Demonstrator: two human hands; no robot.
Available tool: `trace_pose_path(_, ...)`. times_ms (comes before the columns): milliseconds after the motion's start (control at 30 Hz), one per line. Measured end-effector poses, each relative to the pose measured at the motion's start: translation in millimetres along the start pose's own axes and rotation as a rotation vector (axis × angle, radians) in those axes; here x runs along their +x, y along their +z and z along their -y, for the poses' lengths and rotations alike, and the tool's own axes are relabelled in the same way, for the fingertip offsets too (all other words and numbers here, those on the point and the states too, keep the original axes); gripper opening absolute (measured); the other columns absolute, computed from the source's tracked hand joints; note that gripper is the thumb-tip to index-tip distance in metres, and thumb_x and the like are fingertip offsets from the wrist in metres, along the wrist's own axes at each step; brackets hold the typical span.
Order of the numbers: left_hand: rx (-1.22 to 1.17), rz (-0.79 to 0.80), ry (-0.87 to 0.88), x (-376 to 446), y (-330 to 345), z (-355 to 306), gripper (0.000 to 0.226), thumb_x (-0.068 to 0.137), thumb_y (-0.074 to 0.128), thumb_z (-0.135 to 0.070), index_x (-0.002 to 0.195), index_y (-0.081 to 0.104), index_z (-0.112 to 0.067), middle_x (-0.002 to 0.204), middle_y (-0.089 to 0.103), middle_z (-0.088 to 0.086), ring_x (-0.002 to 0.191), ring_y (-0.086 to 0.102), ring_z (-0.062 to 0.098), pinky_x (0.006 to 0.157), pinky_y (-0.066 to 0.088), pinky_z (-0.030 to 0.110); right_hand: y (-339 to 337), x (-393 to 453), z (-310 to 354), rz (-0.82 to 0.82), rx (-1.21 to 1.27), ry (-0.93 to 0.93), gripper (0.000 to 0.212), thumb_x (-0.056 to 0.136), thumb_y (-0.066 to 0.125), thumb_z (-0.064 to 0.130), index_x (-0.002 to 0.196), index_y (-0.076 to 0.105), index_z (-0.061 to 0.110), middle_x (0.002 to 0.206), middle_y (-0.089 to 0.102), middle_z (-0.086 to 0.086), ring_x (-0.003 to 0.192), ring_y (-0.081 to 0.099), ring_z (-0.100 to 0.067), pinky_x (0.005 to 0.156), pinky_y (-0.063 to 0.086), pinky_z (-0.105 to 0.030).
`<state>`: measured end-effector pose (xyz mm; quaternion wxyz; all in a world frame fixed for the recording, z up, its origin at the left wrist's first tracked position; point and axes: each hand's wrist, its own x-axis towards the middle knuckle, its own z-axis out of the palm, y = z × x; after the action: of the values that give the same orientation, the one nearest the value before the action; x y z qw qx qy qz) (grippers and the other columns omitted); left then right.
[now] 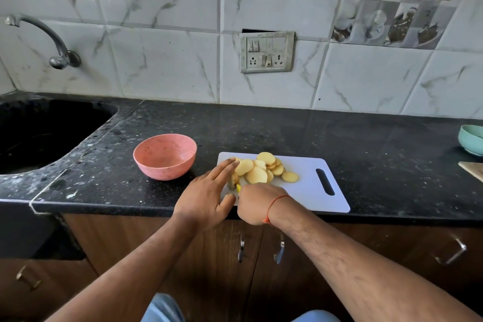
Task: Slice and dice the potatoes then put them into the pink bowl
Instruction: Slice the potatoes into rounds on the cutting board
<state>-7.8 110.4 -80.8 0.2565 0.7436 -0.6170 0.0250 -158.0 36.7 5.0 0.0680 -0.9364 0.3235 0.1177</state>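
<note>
- The sink is sunk into the black counter far to the left of the cutting board, with a wall tap above it.
- The pink bowl stands on the counter just left of the cutting board, nothing visible inside it.
- The left hand lies at the board's left edge, fingers straight, their tips on a small uncut potato piece.
- The right hand is curled around a knife handle, of which only a yellow bit shows, touching the left hand at the board's near-left corner.
- The white cutting board carries a loose heap of round potato slices on its left half.
- A teal bowl sits far right of the board, at the frame's edge.
</note>
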Motion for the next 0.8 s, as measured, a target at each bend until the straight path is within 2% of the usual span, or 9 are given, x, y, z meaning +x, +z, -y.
trace_pose_path(100, 0.006, -0.001, -0.008, 0.7, -1.1, -0.6, 0.081, 0.091, 0.028, -0.054, 0.169, 0.013, -0.040, 0.170, 0.003, -0.028, 0.155, 0.034, 0.013, 0.122, 0.034, 0.039, -2.6, 6.8, 7.2, 0.017, -0.014, -0.010, 0.018, 0.101, 0.045, 0.022, 0.099, 0.062, 0.016, 0.088, 0.062, -0.004, 0.087, 0.062, -0.023, 0.080, 0.055, -0.038)
trace_pose_path(167, 0.007, -0.003, -0.015, 0.9, -1.1, -1.1, 0.080, 0.091, 0.029, -0.053, 0.169, 0.014, -0.040, 0.173, 0.009, -0.025, 0.154, 0.036, 0.013, 0.121, 0.036, 0.039, -0.9, 4.5, 5.2, 0.018, -0.030, -0.012, 0.018, 0.100, 0.046, 0.021, 0.093, 0.061, 0.016, 0.086, 0.063, -0.004, 0.084, 0.061, -0.022, 0.075, 0.053, -0.036)
trace_pose_path(267, 0.007, -0.007, -0.023, 2.0, -0.6, -0.6, 0.080, 0.090, 0.032, -0.049, 0.168, 0.017, -0.040, 0.174, 0.016, -0.022, 0.153, 0.037, 0.013, 0.120, 0.038, 0.037, 1.6, -2.4, -3.9, 0.026, -0.038, -0.021, 0.020, 0.099, 0.047, 0.021, 0.081, 0.056, 0.018, 0.082, 0.062, -0.003, 0.076, 0.058, -0.019, 0.062, 0.044, -0.034)
trace_pose_path(367, -0.002, -0.011, -0.029, 2.0, -0.9, -0.8, 0.079, 0.091, 0.034, -0.046, 0.168, 0.021, -0.038, 0.174, 0.019, -0.019, 0.152, 0.038, 0.012, 0.119, 0.038, 0.037, 8.6, -13.3, -10.6, 0.038, -0.022, -0.014, 0.013, 0.098, 0.049, 0.021, 0.089, 0.058, 0.017, 0.084, 0.062, -0.003, 0.075, 0.057, -0.019, 0.061, 0.043, -0.032)
trace_pose_path(467, -0.004, -0.022, -0.017, 1.4, 0.3, -0.8, 0.079, 0.090, 0.033, -0.045, 0.167, 0.025, -0.035, 0.174, 0.022, -0.018, 0.152, 0.039, 0.013, 0.117, 0.038, 0.036, 15.9, -23.7, -12.6, 0.018, 0.003, -0.002, 0.015, 0.098, 0.049, 0.022, 0.091, 0.061, 0.018, 0.083, 0.064, -0.003, 0.077, 0.060, -0.020, 0.065, 0.047, -0.033)
trace_pose_path(800, -0.004, 0.014, -0.019, -0.6, -0.6, -1.0, 0.079, 0.092, 0.030, -0.050, 0.168, 0.011, -0.043, 0.173, 0.004, -0.026, 0.156, 0.029, 0.009, 0.125, 0.032, 0.037, 1.8, -5.7, -2.0, 0.023, 0.007, 0.021, 0.016, 0.098, 0.046, 0.023, 0.095, 0.060, 0.017, 0.083, 0.062, -0.003, 0.078, 0.059, -0.020, 0.069, 0.049, -0.035)
